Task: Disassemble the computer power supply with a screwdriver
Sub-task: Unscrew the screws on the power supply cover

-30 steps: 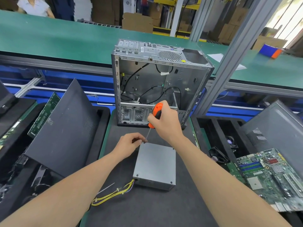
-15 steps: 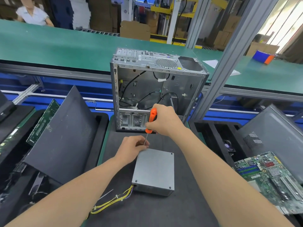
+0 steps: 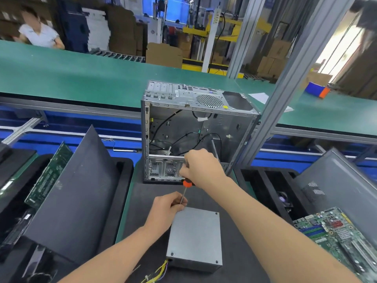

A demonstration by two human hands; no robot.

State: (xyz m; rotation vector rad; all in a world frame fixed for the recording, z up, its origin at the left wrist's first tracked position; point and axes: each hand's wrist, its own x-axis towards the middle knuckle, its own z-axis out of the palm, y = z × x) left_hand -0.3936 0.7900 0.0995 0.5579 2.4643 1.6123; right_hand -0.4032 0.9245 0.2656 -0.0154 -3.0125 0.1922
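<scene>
Head view: your right hand [image 3: 201,168] had rolled round the orange-handled screwdriver [image 3: 186,183], gripping it; your left hand [image 3: 165,209] pinched its shaft at the far corner of the grey metal power supply box [image 3: 195,237] on the desk [image 3: 140,197], likely loosening a screw.

We see an open, stripped computer case [image 3: 195,127] standing at the far end of a dark mat [image 3: 140,205], with black cables loose inside it. On the left, a dark side panel [image 3: 81,190] leans in a black tray [image 3: 124,176], with a green circuit board [image 3: 49,176] beside it. On the right, a motherboard [image 3: 336,231] lies near a grey panel [image 3: 336,180]. Beyond them runs a long green table [image 3: 81,78] carrying a blue-and-orange object [image 3: 316,90]. Farther off are cardboard boxes [image 3: 163,55] and a person in white [image 3: 39,34].
</scene>
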